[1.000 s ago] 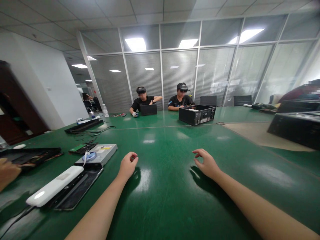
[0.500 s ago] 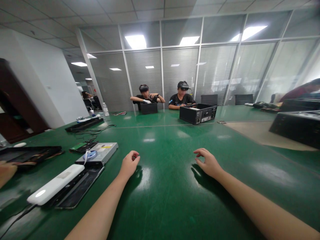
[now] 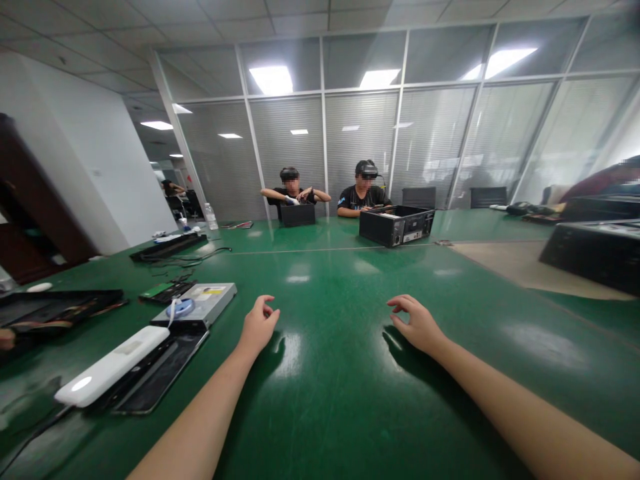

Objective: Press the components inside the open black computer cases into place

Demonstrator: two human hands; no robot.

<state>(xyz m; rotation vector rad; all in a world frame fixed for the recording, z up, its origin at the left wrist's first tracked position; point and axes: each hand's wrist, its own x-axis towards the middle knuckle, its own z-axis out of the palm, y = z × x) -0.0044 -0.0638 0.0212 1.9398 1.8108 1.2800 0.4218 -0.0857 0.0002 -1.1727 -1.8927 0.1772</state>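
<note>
My left hand [image 3: 259, 325] hovers over the green table [image 3: 330, 393], fingers loosely curved, thumb apart from them, nothing held. Across from it, my right hand [image 3: 414, 323] is in a similar pose, its fingers and thumb parted around bare air. Left of my left hand lies a silver optical drive [image 3: 213, 300] with a roll of bluish tape [image 3: 181, 307] on top. A white power strip [image 3: 115, 367] rests slantwise in front of the drive, above a flat black panel [image 3: 165, 380]. Neither hand touches any of these.
A green circuit board [image 3: 163, 291] and a black tray [image 3: 60, 310] lie at the left, near another person's hand [image 3: 7, 339]. An open black computer case [image 3: 380, 228] stands across the table, before two seated people. Another black case [image 3: 590, 257] is at the right; a water bottle [image 3: 210, 217] stands far left.
The index finger of my left hand has lifted and opened away from the thumb. My right hand has stayed put. At the left edge, the other person's hand has drawn back.
</note>
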